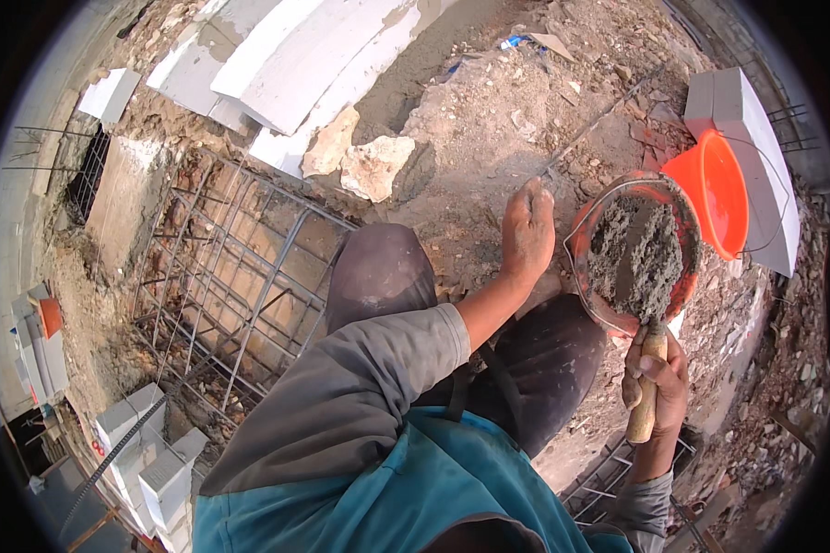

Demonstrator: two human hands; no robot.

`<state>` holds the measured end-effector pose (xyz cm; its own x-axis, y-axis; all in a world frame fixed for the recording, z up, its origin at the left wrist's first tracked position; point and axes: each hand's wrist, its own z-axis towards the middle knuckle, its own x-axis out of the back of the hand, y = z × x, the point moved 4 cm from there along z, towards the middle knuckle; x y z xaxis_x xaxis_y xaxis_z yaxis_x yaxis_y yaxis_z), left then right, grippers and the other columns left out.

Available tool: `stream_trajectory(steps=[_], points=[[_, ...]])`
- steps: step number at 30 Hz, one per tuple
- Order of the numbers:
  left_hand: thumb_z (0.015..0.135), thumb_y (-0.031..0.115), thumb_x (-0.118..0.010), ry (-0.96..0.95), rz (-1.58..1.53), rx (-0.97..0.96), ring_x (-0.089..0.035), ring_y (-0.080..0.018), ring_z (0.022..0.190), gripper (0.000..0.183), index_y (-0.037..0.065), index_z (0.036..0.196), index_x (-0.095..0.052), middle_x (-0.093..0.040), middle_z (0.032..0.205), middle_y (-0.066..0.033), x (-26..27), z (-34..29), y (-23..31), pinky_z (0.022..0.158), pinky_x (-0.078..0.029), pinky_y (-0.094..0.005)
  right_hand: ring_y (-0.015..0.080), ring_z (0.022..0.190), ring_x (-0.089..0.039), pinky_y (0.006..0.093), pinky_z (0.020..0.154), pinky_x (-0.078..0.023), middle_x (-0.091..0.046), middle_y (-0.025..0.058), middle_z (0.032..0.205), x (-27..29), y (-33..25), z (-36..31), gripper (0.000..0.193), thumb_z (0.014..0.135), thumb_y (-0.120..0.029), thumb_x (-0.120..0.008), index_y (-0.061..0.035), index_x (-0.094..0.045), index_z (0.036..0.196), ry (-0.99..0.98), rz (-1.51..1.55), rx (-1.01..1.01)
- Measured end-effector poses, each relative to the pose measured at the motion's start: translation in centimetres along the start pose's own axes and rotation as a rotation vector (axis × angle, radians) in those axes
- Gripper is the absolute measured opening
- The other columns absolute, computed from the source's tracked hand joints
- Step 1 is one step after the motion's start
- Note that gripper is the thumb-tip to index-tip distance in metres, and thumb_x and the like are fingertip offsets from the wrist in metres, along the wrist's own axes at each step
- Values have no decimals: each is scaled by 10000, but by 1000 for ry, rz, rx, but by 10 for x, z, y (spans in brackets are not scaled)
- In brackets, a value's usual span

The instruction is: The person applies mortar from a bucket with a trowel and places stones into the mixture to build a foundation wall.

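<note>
My right hand (668,376) grips the wooden handle (648,392) of a trowel. The trowel's metal end reaches into grey wet mortar (632,253), which hides most of its blade. An orange bucket (592,297) with a wire handle holds this mortar and stands beside my right knee. Left of the bucket, my left hand (528,235) hovers over my knees with its fingers curled together. A thin rod (601,124) ends at those fingertips; whether the hand holds it I cannot make out.
A second orange bucket (724,198) leans tilted against a white block (756,152) on the right. Rebar mesh (240,267) covers a pit on the left. Large white blocks (290,60) form a row at the back, with rough stones (375,168) beside them. Rubble covers the ground.
</note>
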<state>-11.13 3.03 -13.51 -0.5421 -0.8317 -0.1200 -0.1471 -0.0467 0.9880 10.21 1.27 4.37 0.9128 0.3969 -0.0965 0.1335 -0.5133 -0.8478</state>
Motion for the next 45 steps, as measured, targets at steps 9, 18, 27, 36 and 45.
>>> stream_trajectory(steps=[9,18,27,36,45], points=[[978,333,-418,862,-578,724,-522,-237,970,428,-24,1149,-582,-579,1123,-104,120,60,-62,938,-404,-361,139,456,-511,256,389,-426,-547,86,696,-117,10,47,327,763,-95,-635,35,-527,1042,-392,-66,-170],[962,389,-422,867,-667,755,-517,-400,1176,577,-102,1244,-529,-516,1324,-284,135,101,-128,1011,-376,-435,500,797,-589,545,699,-470,-604,315,813,-213,86,185,319,837,-142,-593,16,-421,1056,-284,-1508,696],[890,329,-613,-168,-106,128,-445,-377,1305,737,-139,1388,-338,-430,1386,-326,34,41,14,1080,-345,-389,409,723,-633,486,644,-494,-588,230,858,1,-50,9,191,824,-34,-527,47,-514,996,132,-1774,543],[788,91,-567,-762,138,80,-515,-131,644,438,-41,1206,-575,-584,792,-70,-65,-13,61,638,-476,-305,272,854,-694,374,720,-574,-663,144,910,51,17,113,174,908,-83,-487,24,-522,1041,-195,-2275,342],[793,48,-547,-923,125,-157,-657,-247,1003,554,-113,1318,-478,-641,1158,-253,-88,-72,99,861,-492,-314,365,813,-681,444,676,-558,-615,208,890,104,53,69,229,872,-48,-534,70,-435,1041,-149,-1904,162]])
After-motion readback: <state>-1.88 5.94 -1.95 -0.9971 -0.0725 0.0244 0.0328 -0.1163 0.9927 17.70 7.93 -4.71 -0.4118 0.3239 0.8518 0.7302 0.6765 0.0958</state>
